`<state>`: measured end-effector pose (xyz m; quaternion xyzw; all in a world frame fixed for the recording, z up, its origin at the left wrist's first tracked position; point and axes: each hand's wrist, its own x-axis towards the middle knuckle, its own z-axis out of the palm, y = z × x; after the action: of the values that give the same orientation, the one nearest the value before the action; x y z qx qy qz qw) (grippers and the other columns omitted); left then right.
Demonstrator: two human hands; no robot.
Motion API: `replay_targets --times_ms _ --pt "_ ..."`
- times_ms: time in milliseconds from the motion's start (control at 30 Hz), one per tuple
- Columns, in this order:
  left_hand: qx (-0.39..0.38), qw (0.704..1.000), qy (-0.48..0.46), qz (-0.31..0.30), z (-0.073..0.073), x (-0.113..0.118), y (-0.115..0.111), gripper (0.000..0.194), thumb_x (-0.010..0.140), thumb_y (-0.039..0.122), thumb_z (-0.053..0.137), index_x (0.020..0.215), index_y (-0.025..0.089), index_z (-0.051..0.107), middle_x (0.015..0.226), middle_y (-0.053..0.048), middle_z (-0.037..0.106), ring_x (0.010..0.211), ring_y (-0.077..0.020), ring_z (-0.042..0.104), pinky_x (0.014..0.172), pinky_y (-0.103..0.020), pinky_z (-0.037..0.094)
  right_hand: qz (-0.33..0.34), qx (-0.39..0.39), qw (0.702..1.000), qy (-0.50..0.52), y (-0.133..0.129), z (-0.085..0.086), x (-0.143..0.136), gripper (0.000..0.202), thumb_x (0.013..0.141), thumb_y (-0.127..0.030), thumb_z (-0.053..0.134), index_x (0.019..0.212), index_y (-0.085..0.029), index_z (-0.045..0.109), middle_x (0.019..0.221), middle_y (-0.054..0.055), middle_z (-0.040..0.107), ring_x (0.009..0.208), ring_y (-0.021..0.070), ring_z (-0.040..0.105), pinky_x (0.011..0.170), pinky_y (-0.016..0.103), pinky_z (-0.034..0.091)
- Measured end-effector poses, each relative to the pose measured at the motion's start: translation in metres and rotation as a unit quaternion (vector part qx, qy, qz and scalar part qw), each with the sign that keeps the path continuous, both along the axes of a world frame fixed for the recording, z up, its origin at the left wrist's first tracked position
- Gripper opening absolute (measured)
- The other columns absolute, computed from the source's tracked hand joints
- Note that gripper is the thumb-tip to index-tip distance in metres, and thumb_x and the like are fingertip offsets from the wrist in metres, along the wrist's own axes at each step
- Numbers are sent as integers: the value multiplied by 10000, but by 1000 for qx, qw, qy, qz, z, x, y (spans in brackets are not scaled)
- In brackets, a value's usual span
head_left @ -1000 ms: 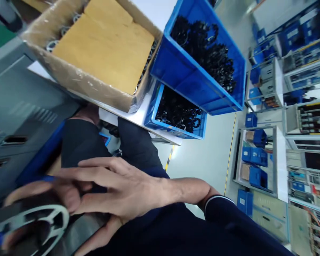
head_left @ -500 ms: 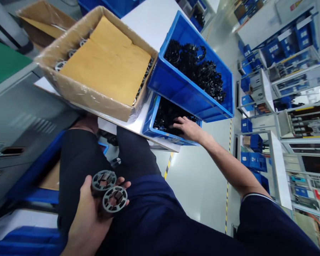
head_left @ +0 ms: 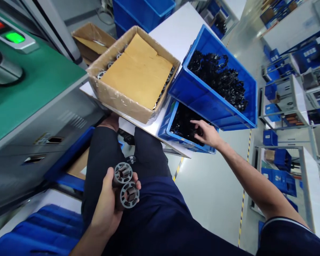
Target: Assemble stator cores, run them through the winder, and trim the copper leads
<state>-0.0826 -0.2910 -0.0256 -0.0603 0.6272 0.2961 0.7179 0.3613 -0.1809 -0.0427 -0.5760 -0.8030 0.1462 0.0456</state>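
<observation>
Grey metal slotted cylinders [head_left: 126, 183], two of them with ring-shaped ends, sit side by side in my left hand [head_left: 109, 209], its fingers clamped round them over my dark trousers [head_left: 150, 149]. My right hand [head_left: 208, 134] is at the small blue plastic bin [head_left: 188, 142], over its small black parts [head_left: 182, 122]. There the index finger and thumb stand apart; whether a fingertip touches a piece, I cannot tell.

A second ago both my hands were close together at the lower left; now they are well apart. Half a second ago the right one was already at this bin, with its thumb less plain to see. My view has swung too, so that more of the green worktop [head_left: 48, 89] shows, with a lit red and green button panel [head_left: 15, 37] on it.

For room, the large blue plastic bin [head_left: 200, 94] juts over the far side of the small one, its wall just beside my knuckles. On the left, the brown cardboard box [head_left: 122, 97] reaches the near edge of the white worktop [head_left: 173, 23]. Nearer me, past the small bin's rim, only pale floor [head_left: 208, 188] lies below my forearm.
</observation>
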Motion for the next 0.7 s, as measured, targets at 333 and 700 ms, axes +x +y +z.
replay_targets --times_ms 333,700 --pt "345 938 -15 -12 -1 -4 2 597 953 736 892 1289 295 671 895 -28 787 713 -246 759 651 -336 634 -74 173 948 256 -41 33 -112 221 1153 -451 728 1251 -254 749 1086 45 784 902 198 759 784 330 643" --pt "478 867 135 -44 -15 -30 -25 864 744 692 1068 1411 277 708 1284 -83 776 1161 -324 803 1061 -479 636 92 13 830 550 -63 50 -269 287 1022 -130 909 1265 -267 843 1250 43 916 1063 231 921 882 340 795"
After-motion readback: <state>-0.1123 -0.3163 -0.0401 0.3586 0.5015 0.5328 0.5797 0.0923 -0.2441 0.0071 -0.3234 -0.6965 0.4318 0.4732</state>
